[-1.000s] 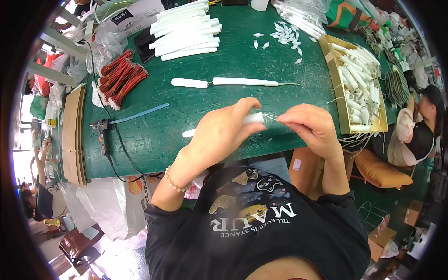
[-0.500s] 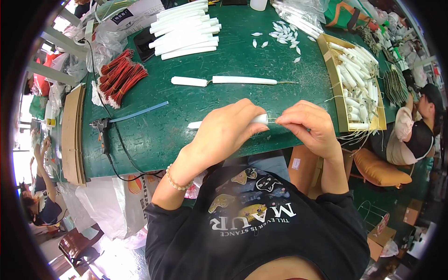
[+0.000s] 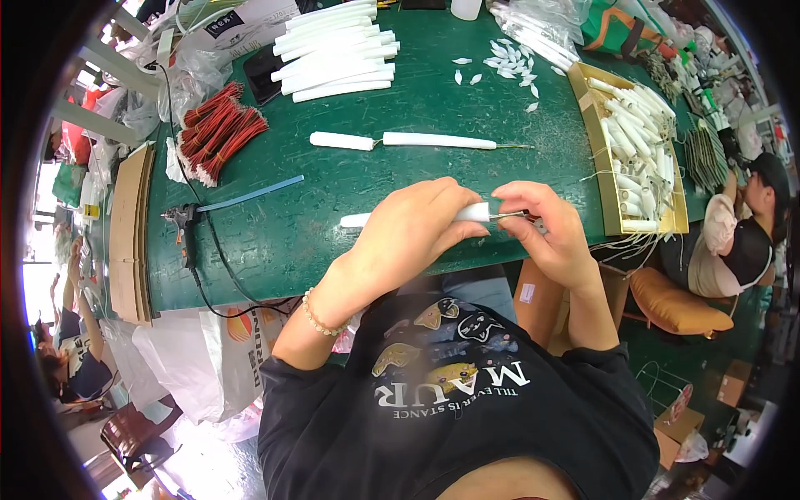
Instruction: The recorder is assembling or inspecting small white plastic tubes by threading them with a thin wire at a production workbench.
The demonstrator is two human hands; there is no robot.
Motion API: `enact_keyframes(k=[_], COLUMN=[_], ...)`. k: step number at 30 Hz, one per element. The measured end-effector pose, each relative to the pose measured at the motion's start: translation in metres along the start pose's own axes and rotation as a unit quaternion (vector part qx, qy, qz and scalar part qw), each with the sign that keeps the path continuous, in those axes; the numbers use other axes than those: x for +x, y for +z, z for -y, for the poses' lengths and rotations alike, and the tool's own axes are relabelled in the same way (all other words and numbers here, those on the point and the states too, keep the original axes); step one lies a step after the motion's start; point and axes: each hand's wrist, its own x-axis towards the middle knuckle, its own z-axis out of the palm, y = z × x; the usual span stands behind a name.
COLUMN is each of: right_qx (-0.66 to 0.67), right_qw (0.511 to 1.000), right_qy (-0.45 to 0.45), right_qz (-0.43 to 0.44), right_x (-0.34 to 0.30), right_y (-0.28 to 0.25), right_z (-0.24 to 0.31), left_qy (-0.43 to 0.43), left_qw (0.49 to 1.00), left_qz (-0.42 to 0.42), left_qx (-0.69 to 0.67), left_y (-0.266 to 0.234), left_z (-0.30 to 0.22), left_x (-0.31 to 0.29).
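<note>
My left hand [image 3: 408, 223] is closed around a white candle-like tube [image 3: 474, 212], whose narrower end [image 3: 355, 221] sticks out on the left side of the hand. From the tube's right end a thin wire-like piece [image 3: 505, 215] reaches to my right hand [image 3: 550, 227]. The fingers there are curled about its dark far end, which they partly hide. Beyond both hands lies another white tube [image 3: 439, 142] with thin wire at its ends, joined to a shorter white tube [image 3: 342, 141] on its left.
A glue gun [image 3: 188, 237] with a blue stick and a red wire bundle [image 3: 218, 137] lie left. White tubes [image 3: 337, 62] are stacked at the back, near small flame-shaped pieces [image 3: 510, 60]. A yellow box [image 3: 612, 208] of tubes stands right. Another person [image 3: 733, 237] sits beyond it.
My right hand has gone from a fingertip pinch on thin wire to curled fingers about a darker piece at the tube's end. The tube and left hand have shifted slightly right.
</note>
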Motion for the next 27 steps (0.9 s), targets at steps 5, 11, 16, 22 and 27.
enact_keyframes(k=[5, 11, 16, 22, 27], right_qx=[0.011, -0.12, -0.085, 0.135, 0.294], right_qw=[1.0, 0.992, 0.996, 0.956, 0.926], right_qy=[-0.001, -0.044, 0.001, 0.19, 0.166], right_qz=[-0.007, 0.002, -0.003, -0.18, -0.171], right_x=[0.002, 0.001, 0.002, 0.013, 0.03], right_y=[-0.001, 0.009, 0.019, 0.004, 0.026], right_z=[0.001, 0.009, 0.004, 0.004, 0.002], left_qy=[0.026, -0.008, 0.004, 0.079, -0.216], left_qw=[0.999, 1.0, 0.999, 0.969, 0.816], left_qz=[-0.003, 0.011, 0.014, -0.217, -0.293], left_qx=[0.029, -0.013, 0.034, 0.088, -0.449], left_y=[-0.002, 0.002, 0.005, -0.003, -0.021], left_z=[0.0, -0.006, -0.004, -0.005, 0.023], left_x=[0.0, 0.003, 0.006, -0.007, -0.003])
